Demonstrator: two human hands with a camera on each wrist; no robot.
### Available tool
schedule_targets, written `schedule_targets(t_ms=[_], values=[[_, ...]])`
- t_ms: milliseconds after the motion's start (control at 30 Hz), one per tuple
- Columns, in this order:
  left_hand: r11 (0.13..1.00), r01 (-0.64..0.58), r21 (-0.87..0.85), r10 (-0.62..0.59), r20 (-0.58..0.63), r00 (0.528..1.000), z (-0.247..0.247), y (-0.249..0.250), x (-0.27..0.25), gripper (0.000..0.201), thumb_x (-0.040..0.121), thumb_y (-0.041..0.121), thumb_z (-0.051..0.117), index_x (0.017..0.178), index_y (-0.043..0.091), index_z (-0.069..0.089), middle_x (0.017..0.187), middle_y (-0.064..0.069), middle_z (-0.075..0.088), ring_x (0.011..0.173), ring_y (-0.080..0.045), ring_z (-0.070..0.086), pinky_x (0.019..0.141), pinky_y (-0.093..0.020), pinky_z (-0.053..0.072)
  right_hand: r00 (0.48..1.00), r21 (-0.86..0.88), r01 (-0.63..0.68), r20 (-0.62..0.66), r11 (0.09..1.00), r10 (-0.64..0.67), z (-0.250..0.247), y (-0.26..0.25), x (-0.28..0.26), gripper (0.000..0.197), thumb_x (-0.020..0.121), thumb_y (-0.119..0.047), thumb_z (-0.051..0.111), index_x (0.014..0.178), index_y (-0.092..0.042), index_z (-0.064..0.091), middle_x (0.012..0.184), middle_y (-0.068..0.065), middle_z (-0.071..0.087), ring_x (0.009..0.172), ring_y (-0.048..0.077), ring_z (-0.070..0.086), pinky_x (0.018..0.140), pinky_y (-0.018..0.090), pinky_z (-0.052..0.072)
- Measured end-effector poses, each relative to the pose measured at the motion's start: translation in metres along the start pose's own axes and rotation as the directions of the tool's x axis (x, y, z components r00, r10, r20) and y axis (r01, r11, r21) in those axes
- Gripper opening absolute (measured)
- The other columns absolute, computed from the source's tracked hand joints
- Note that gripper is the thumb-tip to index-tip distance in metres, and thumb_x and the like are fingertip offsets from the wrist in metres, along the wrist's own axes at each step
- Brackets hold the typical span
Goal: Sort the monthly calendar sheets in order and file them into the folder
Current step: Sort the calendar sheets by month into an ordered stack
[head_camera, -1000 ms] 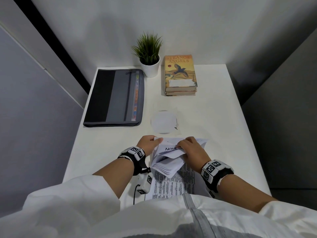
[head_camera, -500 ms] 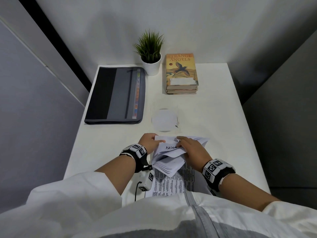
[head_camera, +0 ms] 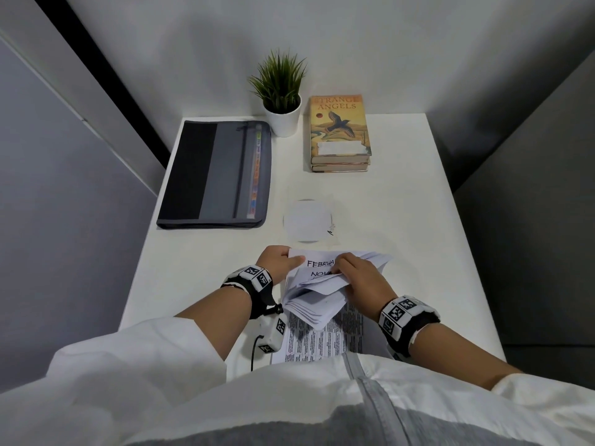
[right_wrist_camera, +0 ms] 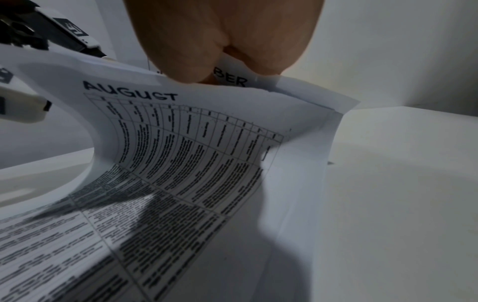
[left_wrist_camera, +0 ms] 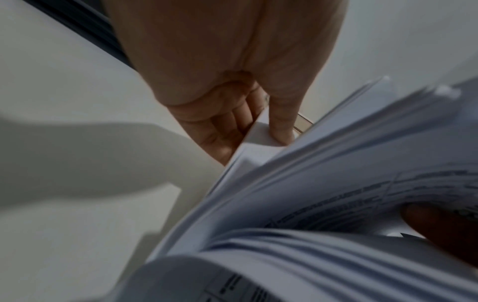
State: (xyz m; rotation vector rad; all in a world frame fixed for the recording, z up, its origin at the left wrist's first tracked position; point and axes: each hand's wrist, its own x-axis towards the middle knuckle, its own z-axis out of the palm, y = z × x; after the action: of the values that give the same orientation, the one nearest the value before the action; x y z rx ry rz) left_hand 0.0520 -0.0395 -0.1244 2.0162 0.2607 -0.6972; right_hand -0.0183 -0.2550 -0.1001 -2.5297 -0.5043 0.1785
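Observation:
A stack of white calendar sheets lies near the table's front edge, its far ends curled up and fanned. My left hand pinches the far left corner of the sheets, thumb on top. My right hand grips the bent-back top sheets and holds them off the stack. Headings reading "FEBRUA" and "NOV" show under it. The right wrist view shows the AUGUST sheet curving up to my right hand. The dark grey zip folder lies shut at the back left, apart from both hands.
A potted plant stands at the back centre. Two stacked books lie to its right. A round white coaster sits just beyond the sheets. The white table is walled in at the back and sides.
My right hand has peeled another sheet back, so the "FEBRUA" heading now shows above "NOV". The left hand keeps its hold on the corner.

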Motion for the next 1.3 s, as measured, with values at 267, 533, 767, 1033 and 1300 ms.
schedule_targets(t_ms=[267,533,767,1033,1300], values=[[0.994,0.012,-0.109,-0.009,0.032,0.999,0.0038,0.0028,-0.0028,0.025,0.079,0.026,0.078,0.079,0.004,0.066,0.072,-0.006,0.062,0.068,-0.02,0.053,0.067,-0.028,0.043,1.0,-0.014,-0.027,0.0,1.0,0.027,0.0039,0.0031,0.0002,0.032,0.074,0.002,0.063,0.102,-0.013,0.06,0.104,0.003,0.063,0.097,0.029,0.051,0.076,0.036,0.042],[0.998,0.006,-0.069,-0.006,0.005,1.0,-0.0003,0.0014,-0.005,0.029,0.093,0.027,0.061,0.073,0.009,0.05,0.071,-0.01,0.04,0.068,-0.02,0.036,0.068,-0.028,0.03,1.0,-0.016,-0.022,0.009,1.0,0.022,0.0019,0.0041,-0.0023,0.033,0.071,0.002,0.064,0.1,-0.013,0.06,0.099,0.005,0.062,0.09,0.03,0.057,0.074,0.035,0.043],[0.997,0.016,-0.081,-0.015,0.015,1.0,0.0018,0.0062,-0.0055,0.026,0.081,0.022,0.075,0.084,-0.003,0.069,0.064,-0.002,0.058,0.06,-0.015,0.047,0.063,-0.024,0.039,1.0,-0.01,0.004,0.022,1.0,-0.003,0.0015,0.0039,0.0056,0.033,0.072,0.003,0.065,0.102,-0.011,0.06,0.125,0.007,0.057,0.106,0.03,0.057,0.086,0.041,0.047],[0.991,0.028,-0.132,-0.023,0.04,0.999,0.0007,0.0072,-0.0069,0.035,0.082,0.032,0.075,0.087,-0.001,0.065,0.075,-0.009,0.055,0.069,-0.019,0.049,0.069,-0.029,0.041,1.0,-0.034,0.019,-0.015,0.999,-0.02,0.0031,0.0046,0.004,0.033,0.07,0.003,0.068,0.099,-0.013,0.061,0.102,0.002,0.063,0.095,0.028,0.052,0.076,0.037,0.045],[0.999,-0.007,-0.051,0.008,0.011,1.0,-0.0024,0.0035,-0.0041,0.027,0.092,0.025,0.063,0.075,0.008,0.05,0.074,-0.011,0.04,0.07,-0.02,0.039,0.068,-0.028,0.033,1.0,-0.017,-0.008,0.015,1.0,0.009,0.0028,0.0045,0.0012,0.034,0.07,0.003,0.063,0.099,-0.014,0.059,0.102,0.004,0.06,0.09,0.03,0.057,0.075,0.036,0.045]])
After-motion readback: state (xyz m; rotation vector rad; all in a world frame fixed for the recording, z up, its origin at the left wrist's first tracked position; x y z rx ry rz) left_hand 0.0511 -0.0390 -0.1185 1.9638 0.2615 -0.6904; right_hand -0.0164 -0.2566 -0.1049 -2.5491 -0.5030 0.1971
